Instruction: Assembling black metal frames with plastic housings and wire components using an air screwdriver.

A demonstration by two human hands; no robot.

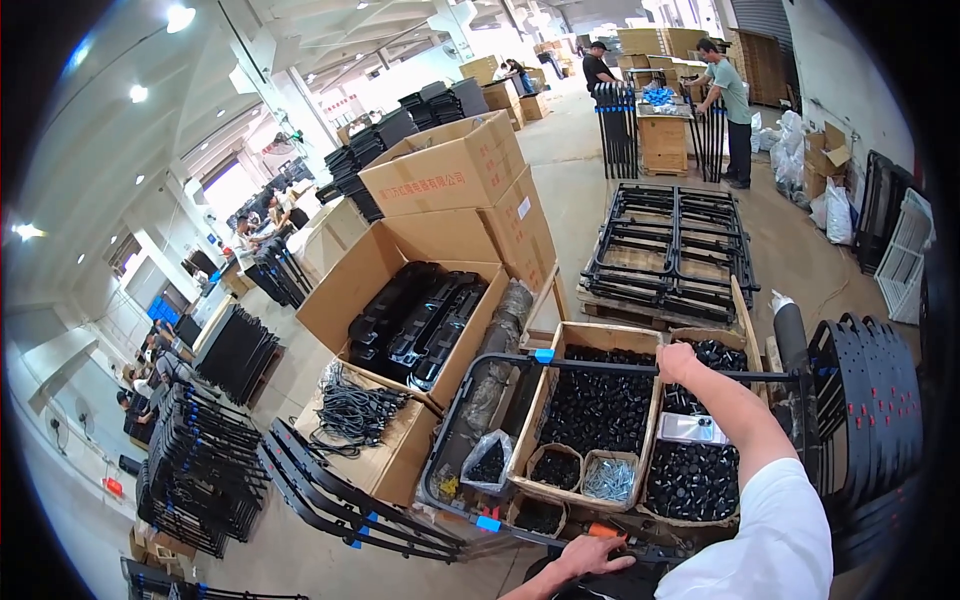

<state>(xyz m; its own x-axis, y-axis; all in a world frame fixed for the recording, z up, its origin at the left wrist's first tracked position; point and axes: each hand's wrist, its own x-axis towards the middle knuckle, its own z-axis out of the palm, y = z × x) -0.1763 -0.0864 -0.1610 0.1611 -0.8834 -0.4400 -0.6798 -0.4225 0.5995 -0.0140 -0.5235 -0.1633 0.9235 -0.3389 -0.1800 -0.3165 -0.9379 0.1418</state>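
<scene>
A black tubular metal frame point(590, 367) with blue tape lies across the worktable in front of me. My right hand point(677, 362) is closed on its far bar, above a tray of small black plastic parts point(600, 405). Near the front edge, my left hand point(592, 556) rests with fingers stretched out, just below an orange-handled tool point(606, 531). Silver screws point(609, 478) fill a small box between the hands. To their right sits a compartment of round black caps point(692, 480), with a pale metallic box point(692, 428) behind it.
An open carton point(330, 300) of black panels stands left, with coiled black cables point(358, 410) before it. Curved black frames are stacked at right point(870, 400) and lower left point(345, 490). More frames lie on a pallet point(660, 250) ahead. Two people work at a far table point(664, 145).
</scene>
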